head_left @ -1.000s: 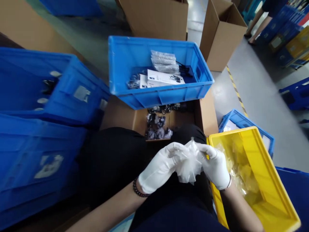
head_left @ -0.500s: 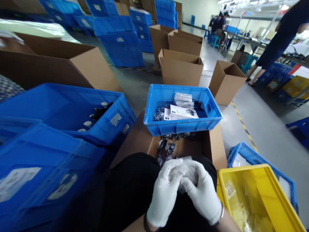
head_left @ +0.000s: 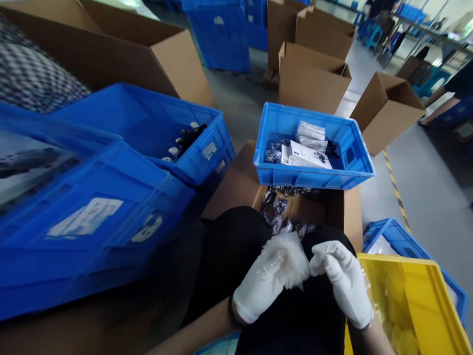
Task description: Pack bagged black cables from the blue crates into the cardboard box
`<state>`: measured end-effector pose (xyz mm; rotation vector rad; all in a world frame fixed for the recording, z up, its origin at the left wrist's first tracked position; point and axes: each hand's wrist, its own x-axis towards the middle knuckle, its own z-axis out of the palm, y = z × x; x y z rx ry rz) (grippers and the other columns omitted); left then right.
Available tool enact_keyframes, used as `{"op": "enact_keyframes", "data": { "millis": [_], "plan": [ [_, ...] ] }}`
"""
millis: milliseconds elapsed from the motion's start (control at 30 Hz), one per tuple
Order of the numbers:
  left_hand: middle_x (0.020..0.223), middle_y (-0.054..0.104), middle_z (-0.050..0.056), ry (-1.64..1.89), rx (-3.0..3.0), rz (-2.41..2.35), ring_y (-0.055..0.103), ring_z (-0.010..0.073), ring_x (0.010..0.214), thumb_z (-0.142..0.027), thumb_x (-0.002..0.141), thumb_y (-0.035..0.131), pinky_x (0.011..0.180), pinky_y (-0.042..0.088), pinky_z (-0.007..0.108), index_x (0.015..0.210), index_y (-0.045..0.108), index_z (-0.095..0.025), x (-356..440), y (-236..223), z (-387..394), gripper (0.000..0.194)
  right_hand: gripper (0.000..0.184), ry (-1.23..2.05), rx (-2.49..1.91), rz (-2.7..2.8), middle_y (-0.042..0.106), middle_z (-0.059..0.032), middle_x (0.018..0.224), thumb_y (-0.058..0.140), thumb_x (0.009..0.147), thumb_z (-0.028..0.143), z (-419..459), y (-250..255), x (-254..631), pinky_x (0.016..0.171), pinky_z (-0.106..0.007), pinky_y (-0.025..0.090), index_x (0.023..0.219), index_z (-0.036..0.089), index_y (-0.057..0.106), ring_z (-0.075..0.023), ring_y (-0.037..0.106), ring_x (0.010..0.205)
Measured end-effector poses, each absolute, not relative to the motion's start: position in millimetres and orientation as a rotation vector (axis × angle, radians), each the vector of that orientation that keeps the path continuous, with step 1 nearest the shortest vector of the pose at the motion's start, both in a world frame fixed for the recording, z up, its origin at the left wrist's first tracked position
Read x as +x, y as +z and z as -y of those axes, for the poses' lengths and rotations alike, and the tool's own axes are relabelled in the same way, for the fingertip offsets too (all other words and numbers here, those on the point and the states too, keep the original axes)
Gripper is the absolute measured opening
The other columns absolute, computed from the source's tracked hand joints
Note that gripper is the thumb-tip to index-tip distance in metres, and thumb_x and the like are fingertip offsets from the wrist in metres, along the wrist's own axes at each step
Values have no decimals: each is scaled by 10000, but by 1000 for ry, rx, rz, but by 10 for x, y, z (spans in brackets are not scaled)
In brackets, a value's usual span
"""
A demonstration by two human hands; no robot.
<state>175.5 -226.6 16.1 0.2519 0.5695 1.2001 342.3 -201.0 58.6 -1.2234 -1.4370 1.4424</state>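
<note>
In the head view, the white-gloved left hand (head_left: 260,286) grasps crumpled translucent plastic film (head_left: 296,261), which lies between both hands, above the dark-clad legs (head_left: 231,256). The right hand (head_left: 343,278), fingers curled, is just beside it; whether it pinches anything, I cannot tell.

Film (head_left: 295,264): blurred, layers indistinct. Yellow bin (head_left: 434,296): cut off by bottom edge. Large label (head_left: 86,218): blurred, text illegible.
</note>
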Motion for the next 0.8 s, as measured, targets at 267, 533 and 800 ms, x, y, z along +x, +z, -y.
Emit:
{"op": "enact_keyframes", "data": {
  "millis": [267,533,800],
  "plan": [
    [882,725,72,1029,301,-490,676,209,811,-459,826,721,785,531,290,950,758,-157,1741,-12,2609,329,495,1765,-1340,1464,715,-75,929,635,858,617,2276,591,3649,692,-273,556,1116,197,679,-186,667,796],
    [1060,712,110,943,333,-654,686,255,930,-500,809,722,823,548,335,1077,727,-175,1761,-71,2611,421,292,1621,-1545,1694,724,-64,967,641,903,475,2346,526,3705,785,-307,558,1015,222,735,-184,658,839],
    [866,712,57,937,206,-767,661,193,794,-488,700,832,769,534,288,925,735,-151,1775,-23,2597,417,275,1583,-1565,1375,657,0,697,795,779,439,2381,472,3686,568,-222,494,749,195,673,-113,581,605]
  ]
}}
